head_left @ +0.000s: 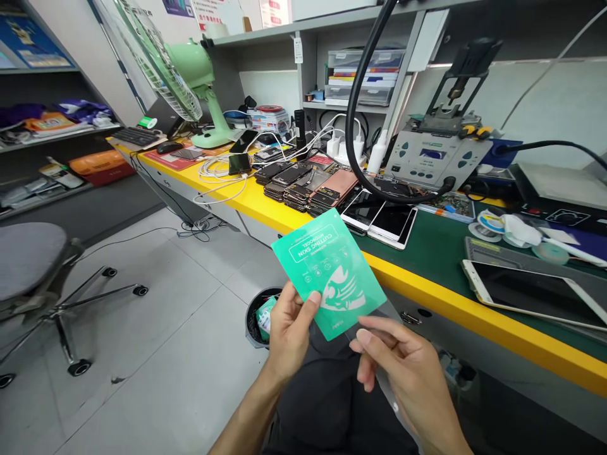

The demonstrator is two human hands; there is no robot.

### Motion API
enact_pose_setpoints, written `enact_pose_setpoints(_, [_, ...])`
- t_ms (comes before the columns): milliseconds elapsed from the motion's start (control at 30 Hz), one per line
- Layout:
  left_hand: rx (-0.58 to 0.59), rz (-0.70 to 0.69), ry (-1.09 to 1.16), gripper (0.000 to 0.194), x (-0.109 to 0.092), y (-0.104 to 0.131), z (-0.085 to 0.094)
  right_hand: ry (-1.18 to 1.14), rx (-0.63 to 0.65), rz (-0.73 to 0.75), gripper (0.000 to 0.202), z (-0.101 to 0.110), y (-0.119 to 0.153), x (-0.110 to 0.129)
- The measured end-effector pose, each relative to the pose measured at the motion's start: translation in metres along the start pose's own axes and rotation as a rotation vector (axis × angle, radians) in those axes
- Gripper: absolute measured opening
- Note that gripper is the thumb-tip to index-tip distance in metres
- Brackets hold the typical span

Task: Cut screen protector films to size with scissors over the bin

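My left hand (294,325) pinches a green hydrogel film sheet (336,268) by its left edge, thumb on top. The sheet is tilted over my lap, its white print upside down to me, with "CUTTING SKIN" legible. At its lower right corner my right hand (403,366) is closed, thumb against fingers, on a clear plastic film (391,313). This film shows past the sheet's right edge and again below my right hand; how the two are joined is hidden.
A bin (251,328) stands on the floor left of my knees. The yellow-edged workbench (446,287) carries stacked phone parts (296,189), white phones (393,224), a tablet (535,291) and a grey control unit (431,155). A black hose (351,107) arches above; a swivel chair (33,265) stands left.
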State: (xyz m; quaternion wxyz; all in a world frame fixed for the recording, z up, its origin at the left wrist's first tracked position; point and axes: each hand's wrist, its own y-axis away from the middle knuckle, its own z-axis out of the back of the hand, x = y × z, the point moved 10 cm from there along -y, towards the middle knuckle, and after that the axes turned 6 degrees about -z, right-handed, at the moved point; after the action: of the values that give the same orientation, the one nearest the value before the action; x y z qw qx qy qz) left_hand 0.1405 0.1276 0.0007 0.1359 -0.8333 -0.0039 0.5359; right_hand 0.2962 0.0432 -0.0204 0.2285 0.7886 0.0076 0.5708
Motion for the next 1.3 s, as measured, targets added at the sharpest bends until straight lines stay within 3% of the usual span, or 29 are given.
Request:
enact_pose_setpoints(267, [0.001,0.05,0.017,0.024,0.005,0.01,0.006,-0.077,0.023,-0.028,0.038,-0.023,0.0,-0.006])
enact_pose_setpoints(800, [0.016,0.039,0.069,0.027,-0.001,0.011,0.003,-0.054,-0.061,0.023,0.037,-0.015,0.003,-0.005])
enact_pose_setpoints(1300, [0.057,-0.002,0.014,0.026,0.0,0.014,0.003,-0.031,-0.005,0.053,0.038,-0.014,-0.002,-0.011])
